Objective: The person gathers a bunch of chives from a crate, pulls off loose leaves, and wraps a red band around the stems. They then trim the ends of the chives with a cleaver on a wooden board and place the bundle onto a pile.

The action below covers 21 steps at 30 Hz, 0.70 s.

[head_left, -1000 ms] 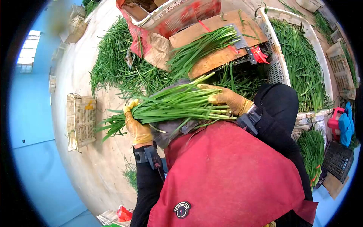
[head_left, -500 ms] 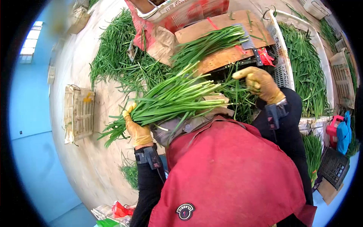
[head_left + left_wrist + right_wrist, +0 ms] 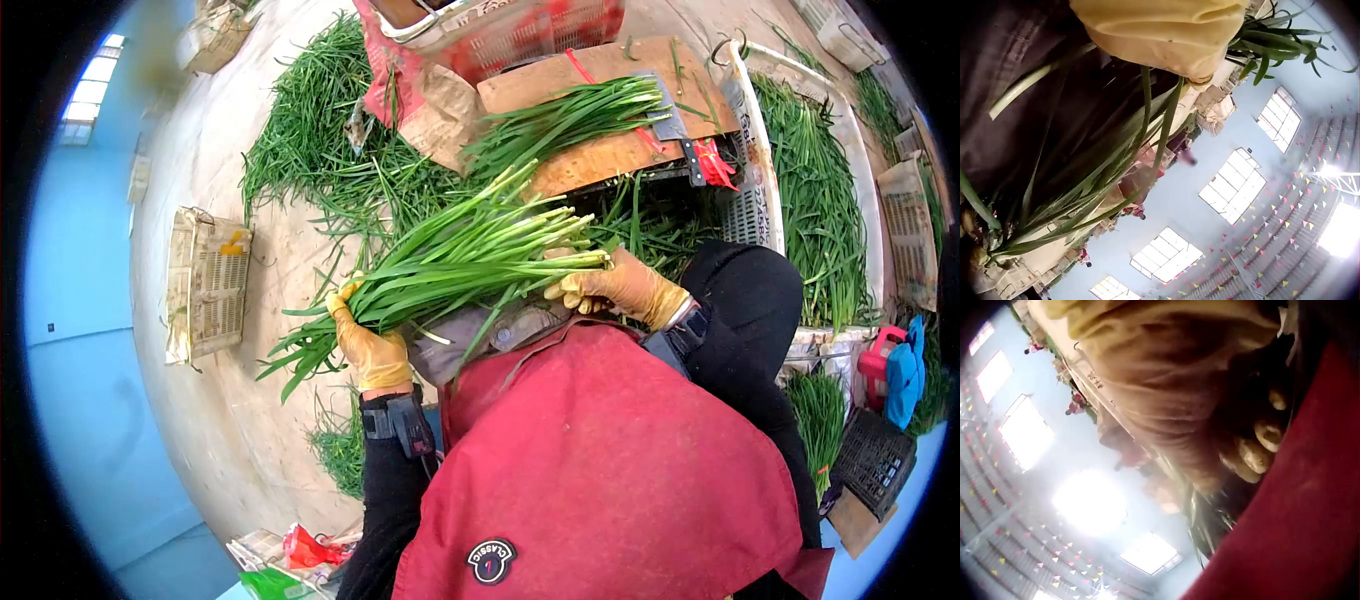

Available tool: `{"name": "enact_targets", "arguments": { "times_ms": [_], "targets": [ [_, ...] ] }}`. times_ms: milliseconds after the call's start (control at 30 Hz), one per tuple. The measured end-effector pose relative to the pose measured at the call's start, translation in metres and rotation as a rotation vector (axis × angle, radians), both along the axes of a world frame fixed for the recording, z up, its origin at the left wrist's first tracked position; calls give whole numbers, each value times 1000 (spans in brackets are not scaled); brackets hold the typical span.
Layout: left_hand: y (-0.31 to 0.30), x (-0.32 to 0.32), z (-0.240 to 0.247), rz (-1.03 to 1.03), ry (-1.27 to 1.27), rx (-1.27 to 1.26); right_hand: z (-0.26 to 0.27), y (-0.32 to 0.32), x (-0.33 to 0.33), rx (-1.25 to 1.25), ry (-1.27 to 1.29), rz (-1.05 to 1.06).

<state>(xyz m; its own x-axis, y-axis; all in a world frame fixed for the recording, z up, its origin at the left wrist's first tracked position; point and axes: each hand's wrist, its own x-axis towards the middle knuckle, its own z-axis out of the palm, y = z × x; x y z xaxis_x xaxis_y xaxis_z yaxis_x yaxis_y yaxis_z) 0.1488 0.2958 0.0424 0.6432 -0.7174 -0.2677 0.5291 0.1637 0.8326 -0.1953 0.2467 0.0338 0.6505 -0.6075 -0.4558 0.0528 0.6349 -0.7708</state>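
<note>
A bunch of long green stalks (image 3: 450,260) lies across the lap, pale ends to the right. The left hand (image 3: 370,345), in a yellow glove, grips its leafy end, thumb over the leaves; in the left wrist view the glove (image 3: 1166,37) shows above hanging leaves. At the pale ends is the gloved right hand (image 3: 625,288), its fingers curled at the stalk ends. The right wrist view shows this hand (image 3: 1179,387) with bent fingertips near the red apron (image 3: 1297,512); what lies inside them is hidden.
A second bunch (image 3: 570,120) and a knife (image 3: 680,130) lie on a wooden board (image 3: 580,165). Loose greens (image 3: 310,130) are heaped on the floor. A white crate (image 3: 765,180) of greens stands right, a beige crate (image 3: 208,285) left, a red-and-white crate (image 3: 540,40) behind.
The right hand left the stalk ends, rose to the right with a finger extended, then came back down to them. The left hand kept its grip. The head view shifted slightly.
</note>
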Motion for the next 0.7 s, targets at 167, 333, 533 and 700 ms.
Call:
{"name": "enact_targets", "arguments": {
  "times_ms": [167, 333, 533, 700],
  "targets": [
    [-1, 3, 1, 23, 4, 12, 4, -10, -15, 21, -14, 218],
    [-5, 0, 3, 60, 82, -33, -5, -27, -26, -209, 365, 267],
    [-4, -3, 7, 57, 48, -30, 15, -28, -25, -160, 243, 268],
    [-2, -3, 8, -9, 24, -89, 15, -28, -2, -150, 594, 301]
  ]
}}
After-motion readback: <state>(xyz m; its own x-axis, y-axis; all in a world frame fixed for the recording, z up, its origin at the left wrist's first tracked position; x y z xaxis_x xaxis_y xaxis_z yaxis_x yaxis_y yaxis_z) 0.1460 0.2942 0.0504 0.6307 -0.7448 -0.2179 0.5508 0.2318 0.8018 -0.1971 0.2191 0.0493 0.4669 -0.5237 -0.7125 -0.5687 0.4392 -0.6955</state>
